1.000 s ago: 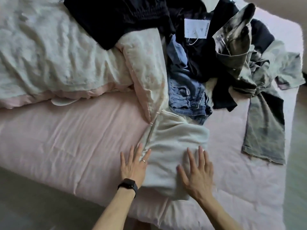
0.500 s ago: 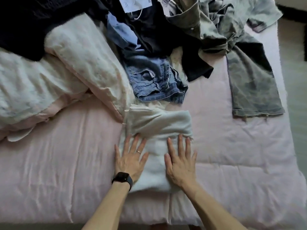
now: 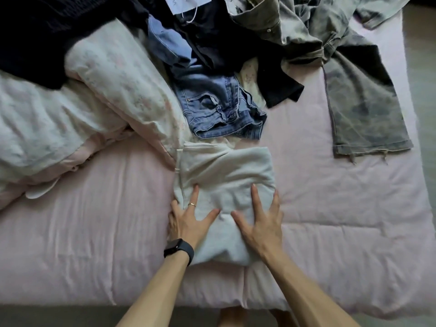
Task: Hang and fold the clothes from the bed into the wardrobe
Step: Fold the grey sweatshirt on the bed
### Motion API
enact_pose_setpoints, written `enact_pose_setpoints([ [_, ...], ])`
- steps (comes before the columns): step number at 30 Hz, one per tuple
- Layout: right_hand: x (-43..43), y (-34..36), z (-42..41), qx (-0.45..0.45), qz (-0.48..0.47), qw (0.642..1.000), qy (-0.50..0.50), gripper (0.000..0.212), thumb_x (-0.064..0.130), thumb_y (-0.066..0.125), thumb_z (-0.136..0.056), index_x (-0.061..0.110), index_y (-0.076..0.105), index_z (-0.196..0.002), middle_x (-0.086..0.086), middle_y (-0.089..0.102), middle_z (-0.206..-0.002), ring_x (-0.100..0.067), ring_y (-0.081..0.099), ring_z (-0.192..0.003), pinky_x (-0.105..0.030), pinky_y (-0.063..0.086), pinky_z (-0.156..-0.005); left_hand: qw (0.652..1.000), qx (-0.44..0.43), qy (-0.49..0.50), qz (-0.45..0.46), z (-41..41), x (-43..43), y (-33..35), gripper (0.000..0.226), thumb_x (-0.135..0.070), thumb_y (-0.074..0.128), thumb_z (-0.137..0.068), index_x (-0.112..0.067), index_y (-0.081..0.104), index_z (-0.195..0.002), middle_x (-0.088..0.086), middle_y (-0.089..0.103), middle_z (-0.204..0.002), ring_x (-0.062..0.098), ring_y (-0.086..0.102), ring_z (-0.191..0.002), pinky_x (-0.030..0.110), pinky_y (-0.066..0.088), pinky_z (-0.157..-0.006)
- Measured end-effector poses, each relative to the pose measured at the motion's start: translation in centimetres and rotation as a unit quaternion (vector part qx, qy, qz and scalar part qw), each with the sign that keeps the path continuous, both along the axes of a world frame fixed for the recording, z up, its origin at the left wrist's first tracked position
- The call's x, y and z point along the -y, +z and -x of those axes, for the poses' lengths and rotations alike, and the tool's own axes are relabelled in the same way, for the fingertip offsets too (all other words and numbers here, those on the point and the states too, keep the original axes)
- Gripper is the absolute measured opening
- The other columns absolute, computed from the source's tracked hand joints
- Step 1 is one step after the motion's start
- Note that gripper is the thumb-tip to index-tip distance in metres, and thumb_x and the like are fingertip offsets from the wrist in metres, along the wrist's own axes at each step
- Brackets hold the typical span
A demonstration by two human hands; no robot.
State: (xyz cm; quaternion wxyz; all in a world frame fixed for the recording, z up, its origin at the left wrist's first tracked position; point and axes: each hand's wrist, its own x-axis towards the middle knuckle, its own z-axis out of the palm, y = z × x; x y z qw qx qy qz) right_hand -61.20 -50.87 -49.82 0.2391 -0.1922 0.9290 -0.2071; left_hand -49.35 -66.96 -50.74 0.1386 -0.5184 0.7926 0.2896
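We press the folded white garment (image 3: 226, 171) flat.
Our left hand (image 3: 188, 223) and right hand (image 3: 262, 227) lie spread open on it, holding nothing, near the front edge of the bed (image 3: 94, 232). Blue jeans (image 3: 219, 109) sit just behind. The paper tag (image 3: 186, 3) is too blurry to read.

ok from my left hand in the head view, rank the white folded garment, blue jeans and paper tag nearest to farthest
1. white folded garment, under the left hand, which presses on it.
2. blue jeans, just beyond the garment, mid-bed.
3. paper tag, at the far top edge, on the dark clothes.
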Motion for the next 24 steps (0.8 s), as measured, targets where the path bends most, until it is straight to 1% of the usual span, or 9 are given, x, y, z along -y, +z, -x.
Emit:
enact_pose_setpoints([
  [2, 0.2, -0.1, -0.5, -0.034, -0.027, 0.999, 0.002, 0.076, 0.068, 0.054, -0.089, 0.057, 0.016, -0.153, -0.018, 0.007, -0.164, -0.045, 0.039, -0.126, -0.050, 0.044, -0.102, 1.000, -0.006, -0.015, -0.006, 0.1, -0.4, 0.1, 0.083, -0.085, 0.053, -0.073, -0.067, 0.014, -0.145, -0.002, 0.024, -0.114, 0.031, 0.055, -0.098, 0.037, 0.051, -0.091],
  [5, 0.9, -0.1, -1.4, -0.090, -0.057, 0.994, 0.016, 0.064, 0.054, 0.056, -0.094, 0.048, 0.031, -0.153, -0.026, 0.020, -0.159, -0.046, 0.049, -0.105, -0.051, 0.051, -0.088, 0.997, -0.023, -0.070, 0.015, 0.5, -1.4, 0.7, 0.063, -0.053, 0.058, -0.093, -0.052, 0.030, -0.149, 0.006, 0.028, -0.118, 0.037, 0.057, -0.090, 0.038, 0.050, -0.077],
  [7, 1.2, -0.2, -1.5, -0.105, -0.064, 0.992, 0.018, 0.061, 0.047, 0.057, -0.096, 0.042, 0.035, -0.153, -0.028, 0.025, -0.157, -0.044, 0.051, -0.097, -0.051, 0.052, -0.080, 0.994, 0.002, -0.108, 0.033, 0.9, -2.1, 1.0, 0.060, -0.037, 0.052, -0.100, -0.044, 0.027, -0.154, 0.010, 0.029, -0.118, 0.040, 0.056, -0.091, 0.040, 0.048, -0.076],
  [10, 0.9, 0.2, -1.2, -0.120, -0.056, 0.991, 0.027, 0.060, 0.040, 0.057, -0.097, 0.037, 0.037, -0.153, -0.028, 0.027, -0.155, -0.043, 0.051, -0.092, -0.051, 0.052, -0.076, 0.986, 0.059, -0.146, 0.048, 1.2, -2.6, 1.7, 0.063, -0.024, 0.041, -0.104, -0.038, 0.012, -0.158, 0.013, 0.030, -0.126, 0.036, 0.052, -0.103, 0.041, 0.047, -0.082],
  [12, 0.6, 1.3, -0.9, -0.125, -0.053, 0.990, 0.044, 0.060, 0.038, 0.056, -0.098, 0.035, 0.035, -0.154, -0.027, 0.026, -0.156, -0.042, 0.050, -0.093, -0.051, 0.051, -0.075, 0.981, 0.085, -0.167, 0.058, 1.1, -3.1, 3.1, 0.068, -0.016, 0.036, -0.102, -0.035, 0.003, -0.159, 0.013, 0.028, -0.129, 0.034, 0.049, -0.107, 0.042, 0.048, -0.082],
  [15, 0.3, 3.7, -0.3, -0.124, -0.063, 0.986, 0.093, 0.063, 0.036, 0.057, -0.098, 0.034, 0.031, -0.155, -0.024, 0.023, -0.157, -0.042, 0.050, -0.095, -0.049, 0.052, -0.072, 0.980, 0.097, -0.169, 0.043, 0.9, -3.8, 6.1, 0.076, -0.007, 0.035, -0.097, -0.033, 0.000, -0.159, 0.012, 0.026, -0.131, 0.033, 0.047, -0.108, 0.044, 0.049, -0.078],
  [19, 1.4, 9.5, 0.4, -0.145, -0.022, 0.971, 0.190, 0.069, 0.018, 0.069, -0.087, 0.029, 0.041, -0.150, -0.026, 0.030, -0.153, -0.040, 0.052, -0.083, -0.045, 0.052, -0.064, 0.991, 0.096, -0.085, 0.034, -0.3, -4.7, 12.0, 0.072, -0.010, 0.037, -0.096, -0.031, 0.008, -0.159, 0.011, 0.027, -0.133, 0.034, 0.046, -0.109, 0.044, 0.047, -0.078],
  [22, 3.8, 14.4, 0.6, -0.163, 0.005, 0.952, 0.261, 0.073, 0.021, 0.068, -0.086, 0.031, 0.037, -0.151, -0.026, 0.027, -0.155, -0.038, 0.051, -0.081, -0.042, 0.050, -0.063, 0.997, 0.059, -0.001, 0.057, -2.0, -4.4, 16.8, 0.072, -0.009, 0.038, -0.095, -0.030, 0.011, -0.159, 0.011, 0.025, -0.133, 0.033, 0.045, -0.112, 0.041, 0.049, -0.085],
  [24, 5.7, 18.0, -0.2, -0.177, 0.042, 0.930, 0.319, 0.073, 0.024, 0.068, -0.088, 0.030, 0.036, -0.153, -0.027, 0.026, -0.155, -0.042, 0.052, -0.090, -0.044, 0.052, -0.068, 0.993, 0.039, 0.068, 0.087, -4.0, -4.2, 20.9, 0.072, -0.009, 0.038, -0.095, -0.032, 0.013, -0.158, 0.009, 0.023, -0.130, 0.033, 0.045, -0.111, 0.042, 0.048, -0.085],
])
